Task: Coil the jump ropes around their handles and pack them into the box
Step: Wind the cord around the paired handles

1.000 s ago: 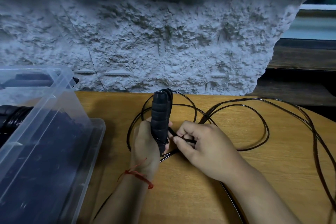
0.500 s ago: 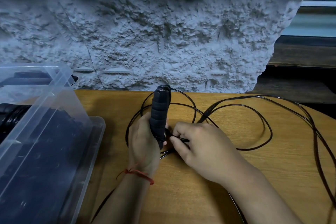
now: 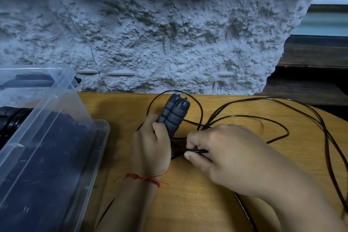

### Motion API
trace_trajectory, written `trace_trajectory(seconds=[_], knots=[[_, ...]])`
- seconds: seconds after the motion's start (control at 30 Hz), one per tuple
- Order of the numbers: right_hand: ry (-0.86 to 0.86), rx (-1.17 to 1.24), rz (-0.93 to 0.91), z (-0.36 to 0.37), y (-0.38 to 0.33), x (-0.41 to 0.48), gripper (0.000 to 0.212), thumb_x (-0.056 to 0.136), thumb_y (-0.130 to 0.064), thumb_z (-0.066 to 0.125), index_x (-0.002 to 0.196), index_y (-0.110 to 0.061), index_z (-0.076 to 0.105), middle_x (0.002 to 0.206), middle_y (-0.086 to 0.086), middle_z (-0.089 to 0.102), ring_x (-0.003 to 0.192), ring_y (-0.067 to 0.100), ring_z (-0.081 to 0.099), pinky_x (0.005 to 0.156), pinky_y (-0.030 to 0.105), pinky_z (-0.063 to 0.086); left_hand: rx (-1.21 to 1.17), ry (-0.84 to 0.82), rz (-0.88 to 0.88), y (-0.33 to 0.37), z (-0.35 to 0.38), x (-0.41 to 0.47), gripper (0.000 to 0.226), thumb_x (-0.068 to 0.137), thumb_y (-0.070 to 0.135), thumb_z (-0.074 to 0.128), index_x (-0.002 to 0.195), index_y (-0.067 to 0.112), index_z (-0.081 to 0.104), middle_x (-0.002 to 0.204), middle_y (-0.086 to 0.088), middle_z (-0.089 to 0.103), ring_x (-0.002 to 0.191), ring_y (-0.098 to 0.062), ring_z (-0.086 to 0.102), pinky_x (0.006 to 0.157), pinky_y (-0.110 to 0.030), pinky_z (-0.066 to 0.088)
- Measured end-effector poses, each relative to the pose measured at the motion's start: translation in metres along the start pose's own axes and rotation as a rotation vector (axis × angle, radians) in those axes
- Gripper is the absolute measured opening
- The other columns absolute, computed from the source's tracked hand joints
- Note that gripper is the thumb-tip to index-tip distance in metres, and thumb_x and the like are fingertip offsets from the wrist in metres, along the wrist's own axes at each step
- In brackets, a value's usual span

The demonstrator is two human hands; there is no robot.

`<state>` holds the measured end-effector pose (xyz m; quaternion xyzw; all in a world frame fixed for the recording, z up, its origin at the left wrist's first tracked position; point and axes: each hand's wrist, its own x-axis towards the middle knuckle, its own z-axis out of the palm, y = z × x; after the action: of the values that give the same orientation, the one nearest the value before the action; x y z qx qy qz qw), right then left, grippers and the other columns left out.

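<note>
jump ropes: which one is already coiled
The far-left rope, its cord wound tight; the held rope has its cord sprawling loose over the table.

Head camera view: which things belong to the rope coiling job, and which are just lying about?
Job: handles, rope, clear box, coiled rope inside it, left hand, right hand.
Lying about: table, stone wall, red wrist thread.
</note>
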<state>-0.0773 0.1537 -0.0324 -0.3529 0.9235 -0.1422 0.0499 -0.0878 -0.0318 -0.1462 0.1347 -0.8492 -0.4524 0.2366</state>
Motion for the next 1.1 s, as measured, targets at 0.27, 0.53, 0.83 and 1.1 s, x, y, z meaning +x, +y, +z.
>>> trace_trajectory(seconds=[0.27, 0.53, 0.83, 1.1], knots=[[0.088, -0.013, -0.064, -0.015, 0.001, -0.007, 0.025, 0.103, -0.06, 0.041, 0.096, -0.04, 0.056, 0.075, -0.016, 0.061, 0.073, 0.009, 0.058, 0.057, 0.021, 0.034, 0.02, -0.06, 0.052, 0.008, 0.0, -0.004, 0.026, 0.094, 0.029, 0.031, 0.074, 0.019, 0.046, 0.059, 0.001, 0.048, 0.059, -0.017, 0.053, 0.044, -0.025, 0.036], [0.215, 0.18, -0.068, 0.002, 0.028, 0.003, 0.021, 0.1, -0.055, 0.055, 0.097, -0.039, 0.068, 0.089, -0.024, 0.067, 0.084, 0.001, 0.063, 0.067, 0.034, 0.05, 0.125, -0.367, 0.19, 0.013, 0.003, -0.013, 0.027, 0.105, 0.038, 0.037, 0.096, 0.034, 0.061, 0.075, 0.012, 0.068, 0.068, -0.009, 0.064, 0.059, -0.037, 0.05], [0.217, 0.515, 0.091, 0.003, 0.065, -0.003, 0.014, 0.082, -0.044, 0.087, 0.082, -0.033, 0.079, 0.08, -0.009, 0.074, 0.075, 0.014, 0.068, 0.067, 0.037, 0.054, 0.145, -0.519, 0.461, 0.027, 0.001, -0.024, 0.049, 0.093, 0.084, 0.04, 0.099, 0.039, 0.059, 0.078, 0.018, 0.062, 0.074, -0.003, 0.062, 0.056, -0.025, 0.043], [-0.024, 0.814, 0.088, 0.01, 0.078, -0.002, 0.02, 0.081, -0.039, 0.088, 0.079, -0.021, 0.078, 0.065, 0.014, 0.055, 0.061, 0.021, 0.044, 0.061, 0.035, 0.036, -0.034, -0.565, 0.636, 0.025, 0.003, -0.028, 0.02, 0.103, 0.035, 0.048, 0.088, 0.025, 0.056, 0.073, 0.011, 0.054, 0.064, -0.01, 0.053, 0.053, -0.036, 0.04]])
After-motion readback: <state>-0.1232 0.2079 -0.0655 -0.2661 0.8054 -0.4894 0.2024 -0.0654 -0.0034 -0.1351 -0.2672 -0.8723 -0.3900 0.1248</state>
